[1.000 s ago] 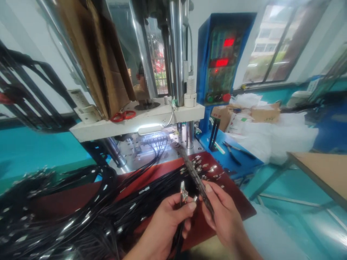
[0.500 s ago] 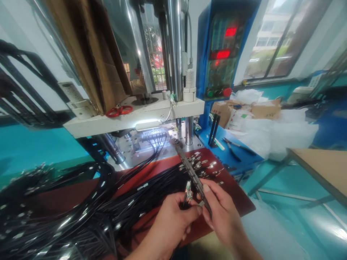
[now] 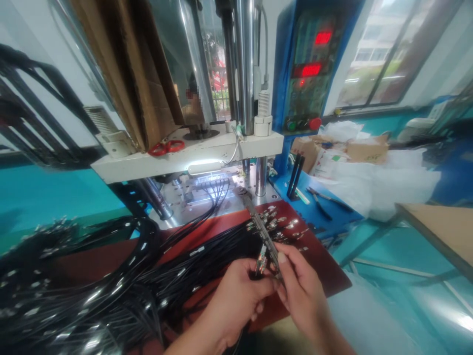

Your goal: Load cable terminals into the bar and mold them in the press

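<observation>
Between the fingers of my left hand (image 3: 238,296) are black cables with small metal connectors (image 3: 262,257) at their ends, sticking up past the thumb. My right hand (image 3: 303,286) grips the near end of a long, dark slotted metal bar (image 3: 260,230). The bar slants away from me, and its far end lies by the edge of the press plate. My fingertips almost meet at its near end, where the details are hidden. Beneath lies a bundle of black cables (image 3: 207,254), their connector ends spread on a reddish-brown board (image 3: 325,268).
In the press, a lit mold (image 3: 210,188) has several cables running from it. Red-handled scissors (image 3: 166,147) rest on the white press beam (image 3: 221,148). Pliers (image 3: 320,203) lie on a blue shelf (image 3: 306,183) at right. A control box (image 3: 308,98) with red displays stands behind.
My left fingers have closed in on the bar's near end, bringing the connectors closer to it. The right hand keeps its hold. The whole view has shifted slightly.
</observation>
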`<state>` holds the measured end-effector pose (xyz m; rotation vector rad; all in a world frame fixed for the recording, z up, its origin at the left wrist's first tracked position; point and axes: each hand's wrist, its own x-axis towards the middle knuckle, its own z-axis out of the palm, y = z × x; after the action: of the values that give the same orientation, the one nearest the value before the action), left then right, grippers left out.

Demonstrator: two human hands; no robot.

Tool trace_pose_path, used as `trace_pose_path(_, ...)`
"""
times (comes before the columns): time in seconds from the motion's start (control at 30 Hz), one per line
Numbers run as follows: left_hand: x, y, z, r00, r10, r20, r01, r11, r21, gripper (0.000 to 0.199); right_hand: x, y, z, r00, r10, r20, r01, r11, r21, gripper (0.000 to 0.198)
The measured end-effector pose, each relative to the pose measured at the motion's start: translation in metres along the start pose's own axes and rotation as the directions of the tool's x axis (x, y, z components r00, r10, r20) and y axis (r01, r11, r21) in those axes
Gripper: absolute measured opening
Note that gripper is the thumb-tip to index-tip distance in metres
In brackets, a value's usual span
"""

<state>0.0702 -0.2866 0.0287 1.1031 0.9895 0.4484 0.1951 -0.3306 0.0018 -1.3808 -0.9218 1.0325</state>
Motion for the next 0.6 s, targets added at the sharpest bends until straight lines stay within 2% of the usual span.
trace_pose_path(0.13,0.003,0.000,-0.005,0.998,0.018,0.055,-0.016,0.999,-0.052,0.021,0.001,0.003,0.002,1.000,-0.022,-0.007,0.023,0.999,0.036,0.034)
trace_pose_path(0.23,0.002,0.004,-0.014,0.997,0.040,0.064,-0.030,0.989,-0.142,0.025,0.003,0.002,0.003,0.994,0.101,-0.038,-0.094,0.982,0.162,0.038)
trace_pose_path(0.33,-0.001,0.010,-0.024,0.997,0.063,0.049,-0.048,0.963,-0.265,0.027,0.005,-0.003,0.002,0.969,0.235,-0.077,-0.205,0.936,0.286,0.043)
trace_pose_path(0.43,-0.002,0.013,-0.029,0.995,0.058,0.075,-0.029,0.939,-0.343,0.028,0.005,-0.008,0.001,0.953,0.295,-0.068,-0.257,0.908,0.331,0.044)
trace_pose_path(0.6,-0.002,0.011,-0.030,0.998,0.049,0.049,-0.027,0.923,-0.383,0.027,0.006,-0.008,0.002,0.970,0.240,-0.030,-0.217,0.919,0.330,0.045)
